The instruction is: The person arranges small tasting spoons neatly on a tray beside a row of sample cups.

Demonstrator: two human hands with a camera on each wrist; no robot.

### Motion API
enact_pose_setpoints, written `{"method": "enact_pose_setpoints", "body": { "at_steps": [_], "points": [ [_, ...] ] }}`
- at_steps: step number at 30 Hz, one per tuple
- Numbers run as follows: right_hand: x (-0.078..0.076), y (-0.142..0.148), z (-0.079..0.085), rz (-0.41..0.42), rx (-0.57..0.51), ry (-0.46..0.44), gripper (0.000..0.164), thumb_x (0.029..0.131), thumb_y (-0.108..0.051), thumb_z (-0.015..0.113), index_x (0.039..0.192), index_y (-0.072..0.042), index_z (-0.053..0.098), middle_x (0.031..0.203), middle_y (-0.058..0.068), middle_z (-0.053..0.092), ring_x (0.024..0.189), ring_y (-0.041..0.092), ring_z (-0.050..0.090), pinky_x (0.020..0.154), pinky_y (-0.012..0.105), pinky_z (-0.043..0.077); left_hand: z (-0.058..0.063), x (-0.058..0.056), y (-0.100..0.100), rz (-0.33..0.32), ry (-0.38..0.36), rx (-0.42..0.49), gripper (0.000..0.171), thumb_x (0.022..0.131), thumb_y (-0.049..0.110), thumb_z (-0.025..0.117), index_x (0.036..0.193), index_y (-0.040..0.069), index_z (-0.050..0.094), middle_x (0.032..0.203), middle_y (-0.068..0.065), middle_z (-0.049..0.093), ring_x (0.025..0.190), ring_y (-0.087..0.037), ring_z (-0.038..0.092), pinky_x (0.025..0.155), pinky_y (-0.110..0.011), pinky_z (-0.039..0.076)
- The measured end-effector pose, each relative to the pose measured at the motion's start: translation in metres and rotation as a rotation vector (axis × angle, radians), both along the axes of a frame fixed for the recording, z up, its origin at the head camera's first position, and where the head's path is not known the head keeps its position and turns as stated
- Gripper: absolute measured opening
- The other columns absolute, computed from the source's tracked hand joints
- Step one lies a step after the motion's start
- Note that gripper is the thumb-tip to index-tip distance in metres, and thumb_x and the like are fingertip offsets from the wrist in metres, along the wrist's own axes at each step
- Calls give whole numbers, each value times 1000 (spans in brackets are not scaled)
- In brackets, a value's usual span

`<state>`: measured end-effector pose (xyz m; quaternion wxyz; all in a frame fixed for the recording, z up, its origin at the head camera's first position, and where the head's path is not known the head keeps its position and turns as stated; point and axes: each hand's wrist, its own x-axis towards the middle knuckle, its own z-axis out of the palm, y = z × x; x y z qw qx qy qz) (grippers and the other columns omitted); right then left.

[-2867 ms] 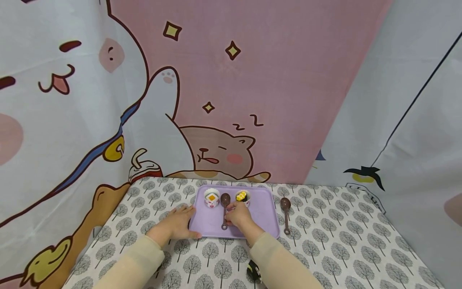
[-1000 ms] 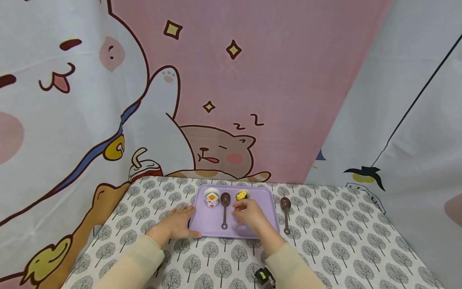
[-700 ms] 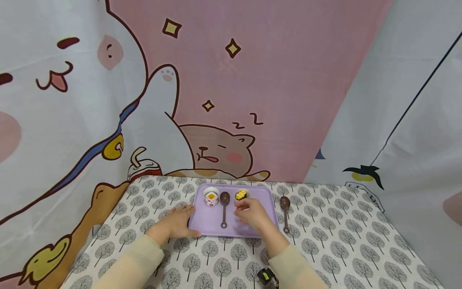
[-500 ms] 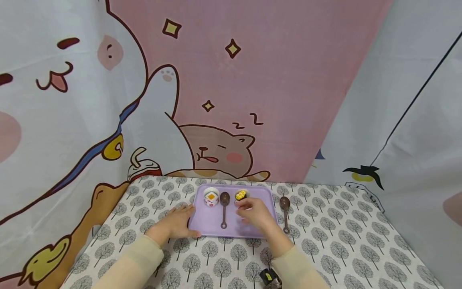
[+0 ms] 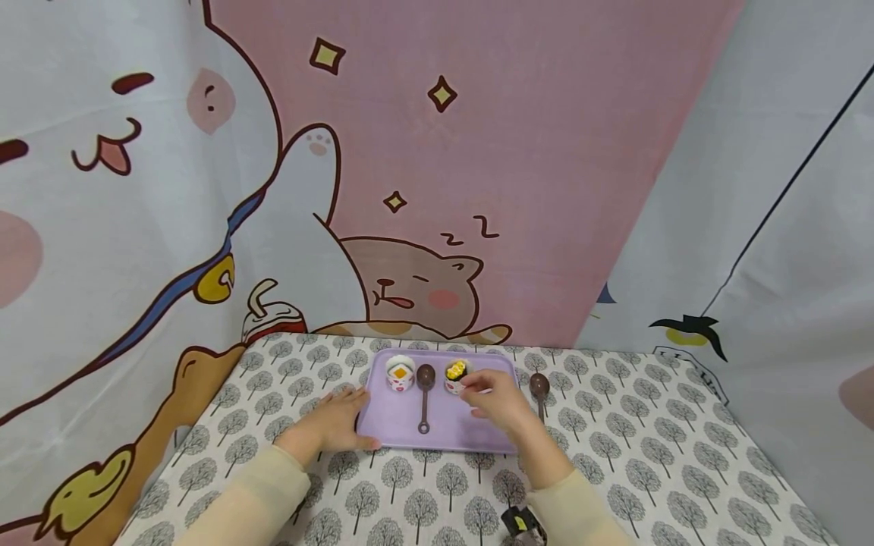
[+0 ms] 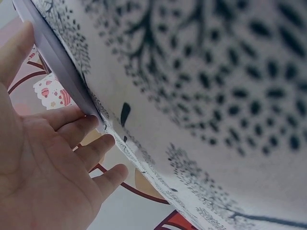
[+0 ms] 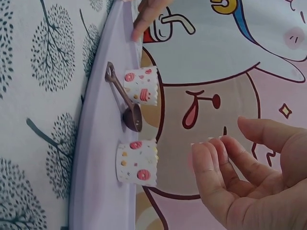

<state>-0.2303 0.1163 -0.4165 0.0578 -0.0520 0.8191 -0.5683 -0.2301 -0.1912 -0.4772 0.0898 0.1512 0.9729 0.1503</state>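
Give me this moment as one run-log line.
left hand: touching tray edge | right hand: empty, near right cup | tray: spoon between left cup and right cup | off tray: second spoon

From the head we are looking forward and down; nearer, both wrist views are sharing the tray (image 5: pixel 396 413) at frame left.

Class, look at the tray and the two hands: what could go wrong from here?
The right hand hovers close to the right cup; a careless move might tip it.

The right arm hides the handle end of the outer spoon in the head view, so a low sweep could brush it.

The left hand lies at the edge of the tray; a push could slide it and jostle the left cup.
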Motion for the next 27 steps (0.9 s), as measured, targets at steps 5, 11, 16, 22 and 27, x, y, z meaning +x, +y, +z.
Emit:
{"method": "enact_pose_setpoints", "body": {
  "at_steps": [5, 11, 16, 22, 27],
  "points": [
    [0, 9, 3, -10, -8, 19, 22, 92, -2, 68, 112, 7, 67, 103, 16, 66, 91, 27, 67, 80, 40, 61, 2, 0, 1, 1, -4, 8, 105, 77, 64, 74, 152, -1, 38, 159, -18, 33, 148, -42, 25, 119, -62, 16],
    [-2, 19, 6, -47, -23, 35, 22, 92, -3, 68, 111, 8, 67, 103, 18, 64, 91, 29, 66, 78, 39, 62, 3, 1, 1, 2, -6, 10, 105, 77, 64, 75, 152, -1, 38, 159, -18, 33, 147, -43, 25, 119, -62, 16],
    [-3, 29, 6, -73, -23, 41, 22, 92, -4, 68, 110, 8, 67, 104, 19, 67, 91, 30, 66, 79, 39, 62, 2, 1, 2, 0, -7, 3, 105, 77, 63, 75, 152, -2, 38, 159, -18, 33, 147, -43, 24, 119, -62, 16],
    [-5, 42, 4, -99, -4, 36, 25, 93, -4, 66, 114, 9, 66, 105, 19, 68, 90, 30, 67, 79, 38, 62, 2, 1, 2, -1, -9, 6, 105, 78, 62, 75, 152, -2, 37, 159, -19, 32, 147, -43, 24, 119, -62, 16],
    [-9, 53, 3, -104, 12, 32, 27, 94, -5, 66, 116, 9, 65, 105, 19, 68, 91, 30, 66, 79, 37, 62, 3, 1, 2, 4, -11, 6, 105, 78, 63, 75, 152, -1, 37, 160, -18, 32, 148, -43, 24, 119, -62, 16]
  ]
}}
